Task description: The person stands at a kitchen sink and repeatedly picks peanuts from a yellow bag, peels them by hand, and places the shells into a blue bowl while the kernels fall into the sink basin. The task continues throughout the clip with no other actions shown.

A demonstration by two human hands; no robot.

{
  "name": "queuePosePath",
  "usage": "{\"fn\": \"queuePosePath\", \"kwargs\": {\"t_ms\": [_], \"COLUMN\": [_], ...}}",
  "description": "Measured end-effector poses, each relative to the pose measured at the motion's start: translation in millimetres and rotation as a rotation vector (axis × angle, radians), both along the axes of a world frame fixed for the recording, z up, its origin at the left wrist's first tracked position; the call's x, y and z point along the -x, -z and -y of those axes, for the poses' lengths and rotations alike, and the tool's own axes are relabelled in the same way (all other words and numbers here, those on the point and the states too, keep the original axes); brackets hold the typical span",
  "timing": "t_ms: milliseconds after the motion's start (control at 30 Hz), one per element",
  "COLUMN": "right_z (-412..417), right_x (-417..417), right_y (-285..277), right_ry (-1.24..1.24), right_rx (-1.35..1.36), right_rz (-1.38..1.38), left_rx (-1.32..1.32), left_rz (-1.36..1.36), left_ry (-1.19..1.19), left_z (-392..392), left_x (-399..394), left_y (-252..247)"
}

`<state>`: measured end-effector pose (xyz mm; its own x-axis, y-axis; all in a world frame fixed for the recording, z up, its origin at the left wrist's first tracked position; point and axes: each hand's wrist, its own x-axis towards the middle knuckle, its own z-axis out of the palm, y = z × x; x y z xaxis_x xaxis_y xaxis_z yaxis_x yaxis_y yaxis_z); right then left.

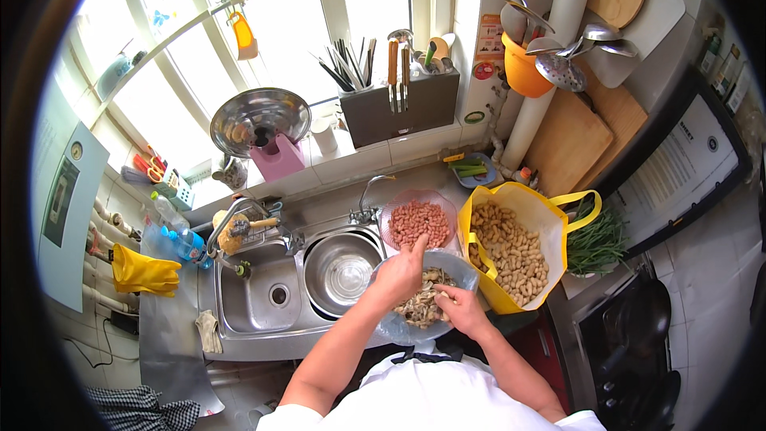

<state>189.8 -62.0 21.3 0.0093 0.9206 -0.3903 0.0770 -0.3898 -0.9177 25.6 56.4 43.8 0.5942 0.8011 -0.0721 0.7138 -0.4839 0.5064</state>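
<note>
My left hand reaches over a plastic-lined bowl of broken peanut shells, its fingertips at the near edge of a pink plate heaped with shelled peanuts. Whether those fingers hold a peanut cannot be told. My right hand is at the right side of the shell bowl, fingers bent around a small pale piece, perhaps a peanut in its shell. Close by on the right stands a yellow bag, open at the top, with many unshelled peanuts inside.
Left of the bowl is a double sink with a steel basin. Behind the plate are a faucet and a small blue dish with green vegetable pieces. Green stalks lie right of the bag, near a black cooktop.
</note>
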Motion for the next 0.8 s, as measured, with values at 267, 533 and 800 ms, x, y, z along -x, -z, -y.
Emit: {"fn": "queuePosePath", "kwargs": {"t_ms": [267,533,800], "right_z": [2.8,-6.8,-3.2], "right_x": [-2.5,-15.3,-4.6], "right_y": [-5.9,-3.2,0.0], "right_ry": [0.076,0.139,0.168], "right_rx": [0.044,0.201,0.24], "right_rz": [-0.203,-0.554,-0.882], "left_rx": [0.155,-0.337,0.623], "left_rz": [-0.164,0.331,0.674], "left_ry": [0.211,0.102,0.031], "left_z": [-54.2,-53.6,41.2], "left_x": [-16.5,-30.7,-7.4], "left_y": [5.9,2.0,0.0]}}
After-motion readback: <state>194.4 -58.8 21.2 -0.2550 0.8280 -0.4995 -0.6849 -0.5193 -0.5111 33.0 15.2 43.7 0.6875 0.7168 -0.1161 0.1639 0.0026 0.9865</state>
